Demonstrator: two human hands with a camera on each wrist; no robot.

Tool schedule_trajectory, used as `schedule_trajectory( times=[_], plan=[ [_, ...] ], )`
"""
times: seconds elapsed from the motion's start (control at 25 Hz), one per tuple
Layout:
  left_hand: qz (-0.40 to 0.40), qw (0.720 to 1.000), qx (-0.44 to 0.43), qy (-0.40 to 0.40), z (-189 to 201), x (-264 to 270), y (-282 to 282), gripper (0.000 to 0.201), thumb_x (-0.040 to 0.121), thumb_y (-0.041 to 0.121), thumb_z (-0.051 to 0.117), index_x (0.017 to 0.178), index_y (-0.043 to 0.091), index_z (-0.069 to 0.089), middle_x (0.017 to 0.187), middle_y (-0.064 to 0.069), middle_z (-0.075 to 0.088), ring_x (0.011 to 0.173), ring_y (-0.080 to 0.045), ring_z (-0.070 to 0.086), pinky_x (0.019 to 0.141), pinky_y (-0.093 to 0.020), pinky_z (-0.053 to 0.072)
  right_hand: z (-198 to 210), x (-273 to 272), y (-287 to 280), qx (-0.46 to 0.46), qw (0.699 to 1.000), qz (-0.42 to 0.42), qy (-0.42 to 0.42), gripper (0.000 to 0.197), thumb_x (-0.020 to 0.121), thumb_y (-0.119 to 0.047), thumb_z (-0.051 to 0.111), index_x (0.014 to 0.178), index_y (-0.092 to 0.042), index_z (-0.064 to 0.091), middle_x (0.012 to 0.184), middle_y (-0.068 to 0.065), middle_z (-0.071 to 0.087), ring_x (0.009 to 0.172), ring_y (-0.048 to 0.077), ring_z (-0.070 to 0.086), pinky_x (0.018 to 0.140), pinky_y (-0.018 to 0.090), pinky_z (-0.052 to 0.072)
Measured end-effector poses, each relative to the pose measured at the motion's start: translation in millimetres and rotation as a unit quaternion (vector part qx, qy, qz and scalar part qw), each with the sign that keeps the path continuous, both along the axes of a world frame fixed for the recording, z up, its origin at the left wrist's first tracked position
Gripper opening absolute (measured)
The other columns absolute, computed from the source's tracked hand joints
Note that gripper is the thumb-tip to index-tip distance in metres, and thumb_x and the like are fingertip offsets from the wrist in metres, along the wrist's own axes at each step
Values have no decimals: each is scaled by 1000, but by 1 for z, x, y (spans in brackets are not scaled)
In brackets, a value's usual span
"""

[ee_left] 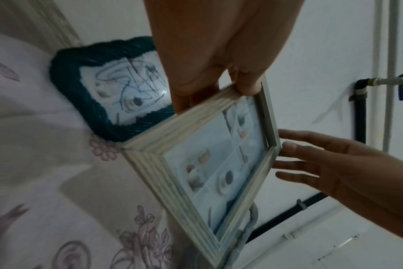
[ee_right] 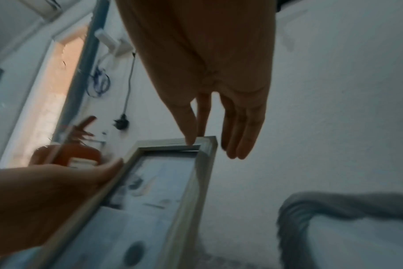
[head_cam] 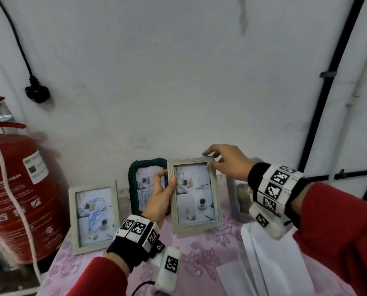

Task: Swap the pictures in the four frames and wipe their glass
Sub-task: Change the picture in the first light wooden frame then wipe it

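Note:
A pale wooden frame [head_cam: 194,195] with a four-part still-life picture stands upright on the table. My left hand [head_cam: 167,179] pinches its left edge, thumb on the front, fingers behind. The right hand [head_cam: 208,159] touches its top right corner with straight fingers; in the right wrist view one fingertip [ee_right: 191,142] rests on the frame's top rail [ee_right: 173,142]. Behind it a dark green rope frame [head_cam: 135,167] with a scribbled picture leans on the wall. A second pale frame [head_cam: 94,216] with blue scribbles stands to the left. A grey rope frame [ee_right: 334,202] is to the right.
A red fire extinguisher [head_cam: 18,195] stands left of the table. The pink floral tablecloth [head_cam: 199,263] carries white sheets [head_cam: 270,259] at the front right. The white wall is close behind, with a black plug [head_cam: 37,91] and a black pipe [head_cam: 328,103].

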State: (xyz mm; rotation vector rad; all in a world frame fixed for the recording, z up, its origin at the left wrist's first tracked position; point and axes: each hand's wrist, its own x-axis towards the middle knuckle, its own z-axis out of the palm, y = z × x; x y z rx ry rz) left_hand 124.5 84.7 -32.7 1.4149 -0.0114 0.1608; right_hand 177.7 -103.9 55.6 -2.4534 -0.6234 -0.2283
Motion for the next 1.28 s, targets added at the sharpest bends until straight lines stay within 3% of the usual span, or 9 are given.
schedule_trajectory(
  times=[0.08, 0.16, 0.44, 0.56, 0.72, 0.92, 1.08, 1.16, 1.28],
  plan=[
    [-7, 1000, -20, -11, 0, 24, -3, 20, 97, 25, 44, 117, 25, 40, 94, -6, 64, 61, -9, 65, 48, -21, 50, 7, 32, 0, -29, 1000, -3, 8, 22, 86, -7, 63, 107, -12, 65, 113, 9, 62, 92, 20, 60, 79, 23, 45],
    [-9, 999, -38, -13, -4, 52, -7, 22, 97, 23, 45, 118, 23, 39, 95, -5, 66, 67, -13, 67, 56, -29, 55, 10, 62, 0, -38, 999, -15, 15, 18, 83, -3, 66, 100, -10, 68, 112, 10, 63, 90, 21, 63, 76, 22, 44],
    [-10, 999, -44, 15, -28, 123, -14, 25, 96, 21, 47, 118, 23, 36, 102, -13, 64, 74, -20, 65, 65, -33, 55, -4, 133, -1, -94, 993, -33, 58, 22, 79, -5, 71, 101, -10, 71, 94, 10, 67, 96, 25, 65, 70, 23, 45],
    [-12, 998, -63, 15, -39, 138, -16, 26, 97, 17, 45, 121, 20, 34, 95, -13, 65, 64, -14, 67, 54, -27, 55, -15, 152, -4, -88, 993, -28, 79, 22, 79, -5, 71, 100, -11, 71, 93, 14, 71, 95, 23, 66, 65, 20, 44],
    [-1, 996, -90, 21, -50, 152, -19, 21, 98, 15, 42, 117, 20, 34, 76, -3, 67, 51, -9, 66, 43, -20, 51, -24, 168, -2, -91, 992, -36, 83, 22, 78, -5, 71, 99, -13, 71, 97, 15, 71, 98, 23, 66, 76, 21, 43],
    [8, 996, -74, 38, -63, 162, -21, 16, 99, 19, 41, 112, 26, 34, 85, -6, 64, 57, -10, 66, 47, -23, 53, -32, 175, 2, -109, 990, -46, 71, 22, 79, -6, 72, 99, -14, 72, 116, 14, 65, 106, 24, 61, 80, 25, 44],
    [23, 996, -75, 39, -64, 165, -21, 13, 99, 21, 40, 100, 34, 40, 86, -7, 65, 66, -17, 65, 54, -29, 55, -30, 173, -1, -120, 987, -50, 95, 29, 71, -15, 80, 98, -15, 71, 100, 10, 68, 101, 22, 63, 84, 28, 48],
    [34, 997, -64, 34, -64, 163, -22, 12, 100, 22, 39, 103, 33, 40, 84, -6, 66, 68, -17, 65, 54, -28, 55, -29, 170, 1, -133, 985, -52, 94, 32, 67, -20, 83, 96, -15, 71, 90, 7, 68, 97, 22, 64, 87, 32, 51],
    [47, 996, -62, 33, -63, 159, -25, 14, 100, 22, 38, 113, 28, 37, 85, -5, 65, 71, -16, 64, 56, -25, 55, -29, 166, 6, -145, 985, -57, 67, 25, 67, -17, 83, 89, -15, 70, 94, 8, 70, 94, 24, 65, 89, 38, 52]
  ],
)
